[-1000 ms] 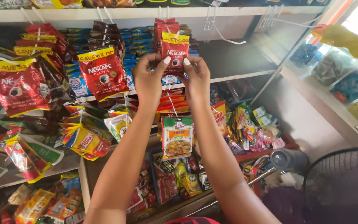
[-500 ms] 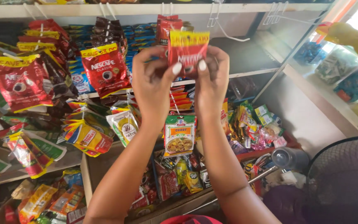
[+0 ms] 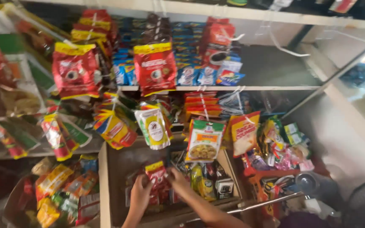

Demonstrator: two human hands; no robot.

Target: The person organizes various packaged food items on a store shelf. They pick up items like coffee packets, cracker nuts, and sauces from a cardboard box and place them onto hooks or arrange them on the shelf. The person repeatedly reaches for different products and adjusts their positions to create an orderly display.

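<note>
Hands (image 3: 157,190) on glossy red sachet (image 3: 157,177)

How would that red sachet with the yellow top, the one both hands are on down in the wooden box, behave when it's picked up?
The red sachet looks like thin, flat foil, so it would probably flop and bend rather than stay stiff. It seems light for its size, since the left hand and right hand manage it with fingertips. Its glossy surface may be a little slippery. It sits in the wooden box.
</note>
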